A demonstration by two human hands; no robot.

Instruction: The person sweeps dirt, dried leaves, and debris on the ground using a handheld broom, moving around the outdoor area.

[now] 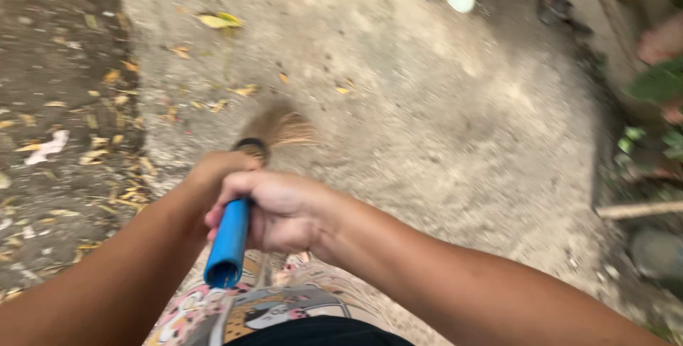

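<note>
Bare concrete ground [441, 125] stretches ahead of me, littered with dry leaves [220, 21]. The broom [231, 236] looks light and stiff; my right hand [274, 211] wraps its blue handle near the top, my left hand [217, 168] clasps lower, bristles brushing the ground.

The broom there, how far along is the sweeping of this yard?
Partly done, it seems. The pale ground ahead looks mostly bare. In hand: the right hand and left hand grip the blue handle, with the blurred broom head low over the ground. Left: yellow leaves scattered along the darker left side.
</note>
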